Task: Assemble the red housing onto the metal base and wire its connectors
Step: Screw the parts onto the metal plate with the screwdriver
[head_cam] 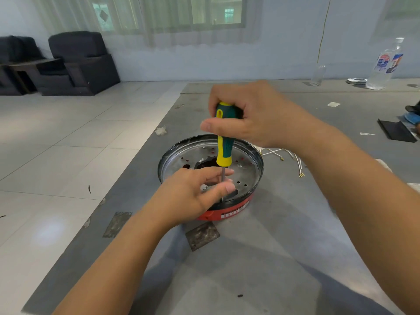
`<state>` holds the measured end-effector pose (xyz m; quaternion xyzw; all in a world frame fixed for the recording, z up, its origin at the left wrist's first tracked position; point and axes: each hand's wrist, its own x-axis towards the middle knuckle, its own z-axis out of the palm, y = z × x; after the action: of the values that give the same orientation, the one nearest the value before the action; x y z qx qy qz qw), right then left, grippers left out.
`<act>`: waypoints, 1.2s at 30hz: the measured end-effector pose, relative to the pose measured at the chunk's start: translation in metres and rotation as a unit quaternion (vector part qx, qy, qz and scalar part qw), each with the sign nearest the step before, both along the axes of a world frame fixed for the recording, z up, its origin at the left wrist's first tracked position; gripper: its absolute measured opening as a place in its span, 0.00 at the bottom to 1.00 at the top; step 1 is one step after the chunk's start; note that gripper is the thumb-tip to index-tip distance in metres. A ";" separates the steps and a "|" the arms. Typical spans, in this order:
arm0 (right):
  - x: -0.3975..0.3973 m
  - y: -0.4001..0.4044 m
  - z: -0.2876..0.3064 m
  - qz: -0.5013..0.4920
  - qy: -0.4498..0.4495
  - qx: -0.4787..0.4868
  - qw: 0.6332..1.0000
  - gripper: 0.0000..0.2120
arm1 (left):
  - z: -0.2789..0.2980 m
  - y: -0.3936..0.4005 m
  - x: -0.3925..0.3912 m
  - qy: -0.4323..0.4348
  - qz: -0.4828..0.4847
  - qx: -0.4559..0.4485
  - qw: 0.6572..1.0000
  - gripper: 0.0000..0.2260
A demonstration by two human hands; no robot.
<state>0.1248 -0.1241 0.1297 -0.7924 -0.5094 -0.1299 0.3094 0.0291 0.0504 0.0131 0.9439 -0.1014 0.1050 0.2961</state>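
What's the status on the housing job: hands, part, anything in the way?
Right hand grips screwdriver, upright. Left hand pinches its shaft over metal base, seated on red housing. Loose wires lie behind, apart.

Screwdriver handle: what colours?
Green and yellow screwdriver handle, clearest in the head view, the only one.

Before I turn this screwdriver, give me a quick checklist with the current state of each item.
1. Right hand grips the screwdriver handle: ok.
2. Left hand fingers steady the shaft near the tip: ok.
3. Screwdriver roughly upright over the metal base: ok.
4. Tip seated in a screw head: cannot tell, fingers hide it.
5. Metal base sits inside the red housing, level on the table: ok.
6. Loose wires lie clear of the work, behind the housing: ok.
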 end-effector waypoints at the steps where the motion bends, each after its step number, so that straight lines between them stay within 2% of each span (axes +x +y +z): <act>1: -0.003 0.002 -0.002 -0.002 -0.034 0.000 0.999 0.15 | 0.002 0.003 0.000 0.007 0.001 0.062 0.998 0.30; 3: -0.004 0.005 -0.005 -0.010 -0.045 -0.034 0.998 0.14 | -0.001 0.006 0.000 0.018 -0.006 0.187 0.982 0.38; 4: -0.003 0.005 -0.004 -0.001 0.015 -0.051 0.999 0.11 | -0.005 0.007 0.000 0.018 -0.008 0.231 0.973 0.38; 5: -0.003 0.004 -0.002 0.024 0.116 -0.054 0.991 0.10 | -0.009 0.006 0.000 0.009 -0.007 0.260 0.965 0.36; 7: 0.001 0.000 0.000 0.086 0.283 -0.025 0.955 0.17 | -0.017 0.006 0.000 -0.022 -0.002 0.285 0.958 0.33; 9: 0.004 -0.004 0.002 0.137 0.336 -0.007 0.932 0.19 | -0.022 0.007 -0.001 -0.048 0.003 0.282 0.958 0.34; 11: 0.006 -0.005 0.003 0.158 0.294 -0.017 0.942 0.16 | -0.024 0.007 -0.001 -0.059 0.002 0.283 0.957 0.35; 14: 0.004 0.001 0.003 0.085 0.118 -0.019 0.989 0.10 | -0.026 0.005 0.001 -0.056 0.004 0.297 0.953 0.35; 16: 0.002 0.008 -0.003 0.028 0.001 0.006 1.000 0.16 | -0.026 0.005 0.002 -0.054 0.009 0.301 0.952 0.34; 18: 0.000 0.015 -0.008 -0.018 -0.068 0.005 0.998 0.19 | -0.027 0.005 0.001 -0.057 0.013 0.294 0.954 0.34; 19: 0.001 0.016 -0.010 -0.023 -0.066 -0.011 0.998 0.18 | -0.027 0.005 0.000 -0.060 0.014 0.291 0.955 0.34; 20: 0.002 0.016 -0.012 -0.007 -0.014 -0.024 1.000 0.16 | -0.027 0.006 0.000 -0.063 0.016 0.288 0.955 0.34; 21: 0.003 0.014 -0.012 0.027 0.077 -0.027 0.996 0.15 | -0.028 0.006 -0.001 -0.065 0.017 0.285 0.956 0.34; 23: 0.008 0.009 -0.012 0.108 0.243 0.005 0.964 0.19 | -0.028 0.006 -0.002 -0.068 0.017 0.281 0.957 0.33; 26: 0.011 0.004 -0.011 0.180 0.326 0.046 0.927 0.22 | -0.026 0.005 -0.003 -0.074 0.018 0.281 0.957 0.33; 28: 0.012 0.003 -0.011 0.183 0.314 0.050 0.930 0.18 | -0.027 0.005 -0.002 -0.071 0.018 0.284 0.956 0.33; 29: 0.013 0.003 -0.011 0.165 0.284 0.047 0.943 0.15 | -0.028 0.006 -0.002 -0.071 0.018 0.285 0.956 0.33; 32: 0.014 0.007 -0.012 0.055 0.125 0.070 0.988 0.04 | -0.028 0.006 -0.003 -0.071 0.017 0.285 0.956 0.33; 34: 0.014 0.007 -0.014 0.004 0.008 0.082 0.997 0.10 | -0.028 0.005 -0.003 -0.070 0.019 0.283 0.956 0.32; 36: 0.014 0.006 -0.013 -0.012 -0.039 0.039 0.998 0.13 | -0.028 0.004 -0.003 -0.078 0.021 0.278 0.957 0.32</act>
<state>0.1387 -0.1179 0.1166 -0.7800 -0.5064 -0.1841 0.3183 0.0261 0.0548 -0.0152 0.9799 -0.1291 0.1518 0.0111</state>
